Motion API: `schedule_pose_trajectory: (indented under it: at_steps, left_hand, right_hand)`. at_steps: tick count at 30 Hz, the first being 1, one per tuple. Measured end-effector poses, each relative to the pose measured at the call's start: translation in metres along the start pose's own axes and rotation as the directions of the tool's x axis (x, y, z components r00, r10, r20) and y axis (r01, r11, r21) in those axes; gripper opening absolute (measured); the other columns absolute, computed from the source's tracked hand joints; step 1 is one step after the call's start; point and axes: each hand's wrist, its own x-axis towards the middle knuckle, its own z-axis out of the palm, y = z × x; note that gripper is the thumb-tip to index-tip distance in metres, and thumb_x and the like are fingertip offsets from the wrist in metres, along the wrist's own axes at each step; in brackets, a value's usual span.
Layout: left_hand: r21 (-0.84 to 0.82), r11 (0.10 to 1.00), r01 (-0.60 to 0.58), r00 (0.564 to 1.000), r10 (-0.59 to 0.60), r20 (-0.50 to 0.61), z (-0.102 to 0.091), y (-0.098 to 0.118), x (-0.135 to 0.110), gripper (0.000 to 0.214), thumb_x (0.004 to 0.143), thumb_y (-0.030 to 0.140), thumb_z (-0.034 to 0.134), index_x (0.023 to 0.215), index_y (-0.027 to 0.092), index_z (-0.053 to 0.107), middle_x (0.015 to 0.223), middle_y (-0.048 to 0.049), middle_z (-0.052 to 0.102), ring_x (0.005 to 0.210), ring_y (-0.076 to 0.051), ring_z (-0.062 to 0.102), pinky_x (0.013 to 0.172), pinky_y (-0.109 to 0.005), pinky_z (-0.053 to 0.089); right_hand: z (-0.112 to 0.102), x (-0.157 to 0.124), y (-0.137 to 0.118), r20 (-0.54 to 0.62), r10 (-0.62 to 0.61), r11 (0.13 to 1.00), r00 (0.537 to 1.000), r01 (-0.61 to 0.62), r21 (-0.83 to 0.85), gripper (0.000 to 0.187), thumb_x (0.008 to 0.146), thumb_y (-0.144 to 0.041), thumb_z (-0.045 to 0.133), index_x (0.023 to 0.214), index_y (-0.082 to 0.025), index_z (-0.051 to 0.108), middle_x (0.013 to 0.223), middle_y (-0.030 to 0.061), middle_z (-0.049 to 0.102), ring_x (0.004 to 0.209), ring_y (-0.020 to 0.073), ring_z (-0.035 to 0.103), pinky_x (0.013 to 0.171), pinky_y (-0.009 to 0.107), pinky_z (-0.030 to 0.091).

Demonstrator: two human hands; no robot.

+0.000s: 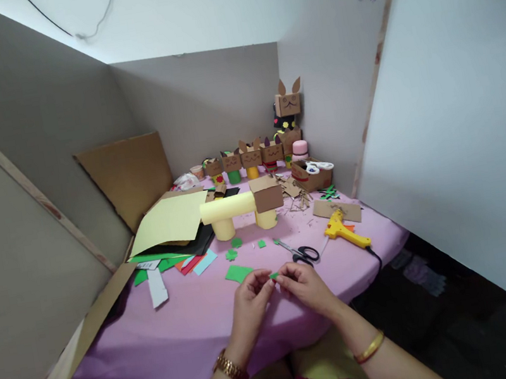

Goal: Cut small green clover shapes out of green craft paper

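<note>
Between the fingertips of both hands is a small piece of green paper [273,275], held just above the front of the table. My left hand [256,291] pinches its left side and my right hand [304,284] its right; the fingers hide part of it. A green paper rectangle [238,274] lies beside my left hand. Black-handled scissors [302,254] rest beyond my right hand. Farther off stand yellow paper tubes [228,207] joined to a brown cardboard box [266,194]. Small green cut-outs [231,255] lie in front of them.
A yellow glue gun [346,231] lies at the right by a cardboard strip [326,208]. Paper sheets [171,218] are stacked at the left. Several cardboard animal figures [250,156] line the back, with a small box [311,177] holding white scissors [319,166]. Partitions surround the pink-covered table [163,351].
</note>
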Motion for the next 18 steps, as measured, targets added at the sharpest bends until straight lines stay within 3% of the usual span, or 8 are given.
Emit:
schedule_pose_trajectory:
  at_steps: [5,18]
  left_hand:
    - [0.003,1.0,0.007,1.0,-0.007,-0.03,-0.0006,-0.004,0.0004,0.018,0.065,0.025,0.069,0.08,0.015,0.072,0.077,-0.0058,0.073,0.073,-0.02,0.063,0.068,-0.028,0.048]
    - [-0.006,0.999,0.05,0.998,-0.05,-0.037,-0.0005,0.0022,-0.001,0.016,0.063,0.025,0.07,0.074,0.015,0.074,0.07,-0.0043,0.074,0.065,-0.018,0.062,0.06,-0.025,0.045]
  right_hand:
    - [-0.0002,0.0008,0.0034,0.01,0.003,1.0,1.0,-0.003,0.002,0.019,0.083,-0.031,0.056,0.069,-0.017,0.056,0.052,-0.0048,0.051,0.046,0.0099,0.044,0.048,0.022,0.035]
    - [-0.0003,0.0018,0.0055,0.021,0.009,1.0,1.0,-0.009,0.0,0.02,0.083,-0.031,0.056,0.068,-0.017,0.055,0.051,-0.0049,0.051,0.045,0.0098,0.044,0.047,0.022,0.035]
